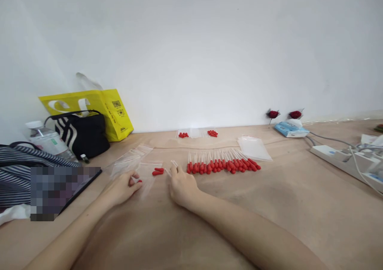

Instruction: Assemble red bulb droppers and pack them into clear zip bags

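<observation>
My left hand (122, 186) is closed, thumb and fingers curled around a small red rubber bulb (139, 181), over a clear zip bag (146, 188). Just right of it lie two red bulbs (158, 171). My right hand (183, 184) is closed with thin clear dropper tubes (174, 163) poking out past its fingers; whatever else it grips is hidden by the hand. Beside it runs a long row of droppers (223, 164), their clear tubes pointing to the wall and red bulbs facing me.
Clear zip bags (130, 158) lie left, another stack (255, 148) right. Two bulb groups (183, 135) (212, 133) sit in bags by the wall. A yellow bag (118, 116), black bag (83, 134) and bottle (52, 142) stand left; tissues (291, 129) and a power strip (344, 162) lie right.
</observation>
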Demonstrator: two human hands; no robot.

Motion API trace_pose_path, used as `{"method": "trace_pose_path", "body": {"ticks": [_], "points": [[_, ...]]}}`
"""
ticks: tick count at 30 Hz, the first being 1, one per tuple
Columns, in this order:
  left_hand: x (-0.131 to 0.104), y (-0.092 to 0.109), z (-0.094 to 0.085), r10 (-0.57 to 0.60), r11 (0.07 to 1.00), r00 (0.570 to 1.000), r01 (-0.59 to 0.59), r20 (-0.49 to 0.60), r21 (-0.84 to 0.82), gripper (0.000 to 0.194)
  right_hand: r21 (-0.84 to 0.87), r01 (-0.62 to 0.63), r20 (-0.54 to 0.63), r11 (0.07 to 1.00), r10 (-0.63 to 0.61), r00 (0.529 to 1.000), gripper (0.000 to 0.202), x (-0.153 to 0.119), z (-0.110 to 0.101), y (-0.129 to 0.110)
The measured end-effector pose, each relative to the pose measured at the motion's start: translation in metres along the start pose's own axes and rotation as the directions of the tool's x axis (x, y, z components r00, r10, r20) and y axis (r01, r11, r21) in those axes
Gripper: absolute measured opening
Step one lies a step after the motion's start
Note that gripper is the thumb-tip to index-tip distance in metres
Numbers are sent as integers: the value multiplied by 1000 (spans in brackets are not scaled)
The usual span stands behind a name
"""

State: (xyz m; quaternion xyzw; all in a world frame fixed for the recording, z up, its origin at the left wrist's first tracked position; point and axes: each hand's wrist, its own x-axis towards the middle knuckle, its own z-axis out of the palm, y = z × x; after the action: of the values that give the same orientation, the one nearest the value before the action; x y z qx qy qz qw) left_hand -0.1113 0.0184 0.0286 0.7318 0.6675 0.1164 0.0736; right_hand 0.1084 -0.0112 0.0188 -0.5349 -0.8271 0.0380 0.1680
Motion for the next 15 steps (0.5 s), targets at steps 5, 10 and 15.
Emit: {"method": "trace_pose_path", "body": {"ticks": [5, 10, 15], "points": [[-5, 21, 0, 76, 995, 994, -80, -80, -52, 34, -34, -136, 36, 990, 137, 990, 31, 5, 0, -11], [-17, 66, 13, 320, 851, 935, -356, -156, -387, 26, -232, -40, 38, 972, 50, 998, 44, -36, -12, 16], [-24, 106, 42, 362, 632, 932, -271, -33, -726, 14, -302, -1, -17, 953, -4, 1000, 34, -81, -22, 85]]}}
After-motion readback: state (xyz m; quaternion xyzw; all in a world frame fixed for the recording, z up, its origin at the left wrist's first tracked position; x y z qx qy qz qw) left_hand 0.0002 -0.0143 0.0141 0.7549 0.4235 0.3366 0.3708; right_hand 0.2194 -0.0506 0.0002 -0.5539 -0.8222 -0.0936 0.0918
